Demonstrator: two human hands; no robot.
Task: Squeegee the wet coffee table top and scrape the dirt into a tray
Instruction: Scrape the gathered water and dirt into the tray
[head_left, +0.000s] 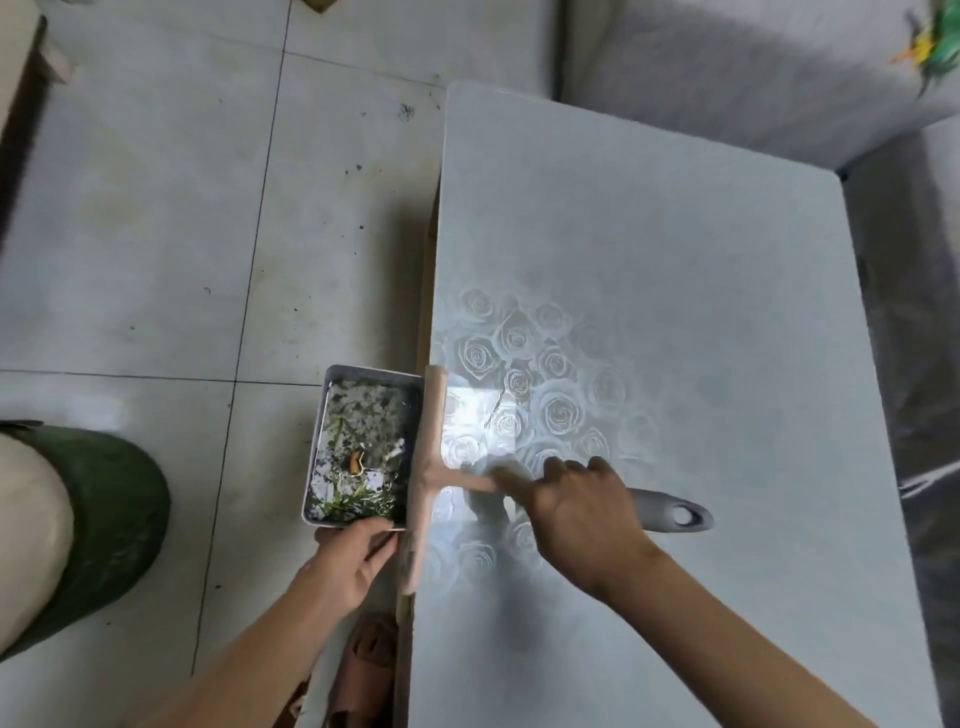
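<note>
Nearby, sofa (727, 62) beside coffee table (675, 312)

Bare table top (675, 312) left open beyond the squeegee (428, 452), left edge blocked by tray (374, 371), far side hemmed by sofa (727, 62).

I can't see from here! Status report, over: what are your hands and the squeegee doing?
Left hand holds tray at edge of table. Right hand grips squeegee, blade at that edge beside tray. Dirt in tray. Nothing blocking.

Soft daylight, tabletop (675, 312) glare, blurred edges
</note>
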